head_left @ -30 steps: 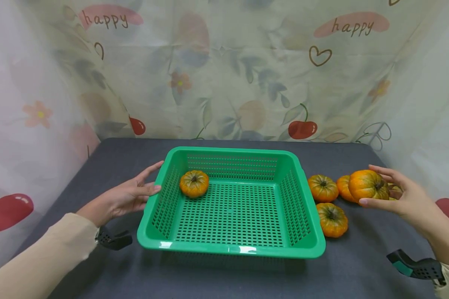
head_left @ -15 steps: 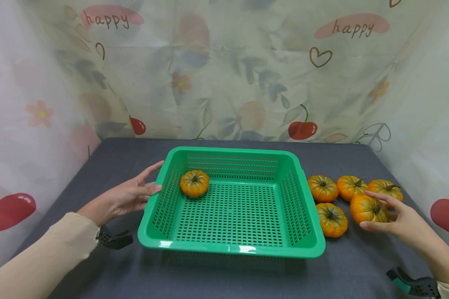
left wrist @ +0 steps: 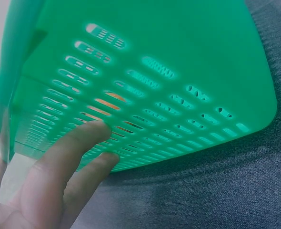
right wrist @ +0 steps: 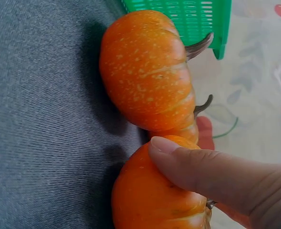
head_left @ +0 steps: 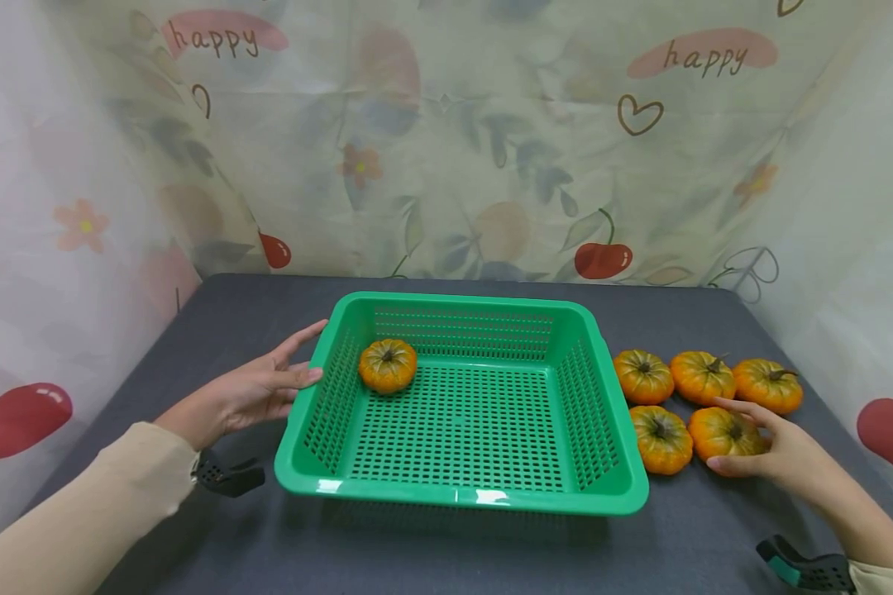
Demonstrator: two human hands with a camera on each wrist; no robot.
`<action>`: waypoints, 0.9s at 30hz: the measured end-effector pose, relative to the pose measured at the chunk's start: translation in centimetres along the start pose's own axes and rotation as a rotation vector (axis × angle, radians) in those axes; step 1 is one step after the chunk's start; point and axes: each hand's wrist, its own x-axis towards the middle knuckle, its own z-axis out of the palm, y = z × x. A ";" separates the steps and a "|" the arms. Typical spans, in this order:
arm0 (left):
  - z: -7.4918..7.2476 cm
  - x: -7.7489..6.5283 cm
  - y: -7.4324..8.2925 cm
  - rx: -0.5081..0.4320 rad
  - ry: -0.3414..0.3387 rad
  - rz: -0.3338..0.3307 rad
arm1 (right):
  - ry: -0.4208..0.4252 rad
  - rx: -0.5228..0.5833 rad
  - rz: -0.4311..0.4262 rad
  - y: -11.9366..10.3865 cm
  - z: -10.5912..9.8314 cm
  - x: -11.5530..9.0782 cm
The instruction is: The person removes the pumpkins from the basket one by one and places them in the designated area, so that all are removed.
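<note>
A green plastic basket with slotted walls sits mid-table, one small orange pumpkin inside near its left wall. My left hand holds the basket's left side, thumb over the rim. Two of its fingertips rest on the slotted outer wall in the left wrist view. My right hand grips a small orange pumpkin low at the table, thumb on the near side and fingers on the far side. In the right wrist view, the thumb lies across this pumpkin; the other fingers are mostly hidden.
Right of the basket, another pumpkin stands left of the gripped one. Behind them a row holds a left pumpkin, a middle pumpkin and a right pumpkin. A printed curtain encloses the dark table.
My right hand has brought its pumpkin down and toward me, from above the back row to the front row beside another pumpkin. The left hand and basket have stayed put.
</note>
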 end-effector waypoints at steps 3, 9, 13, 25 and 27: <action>0.0 0.0 0.0 0.000 -0.001 0.001 | 0.000 0.000 0.003 0.0 0.2 0.0; 0.0 0.0 0.0 0.006 -0.002 0.002 | -0.009 0.024 -0.001 -0.1 0.3 0.2; 0.0 0.0 0.1 0.010 -0.001 0.001 | -0.017 0.035 -0.002 -0.2 0.3 0.2; -0.1 0.0 -0.1 0.012 -0.007 0.007 | -0.038 0.073 0.021 -0.3 0.3 0.1; -0.1 0.0 -0.1 0.011 -0.006 0.007 | -0.038 0.075 0.022 -0.2 0.3 0.1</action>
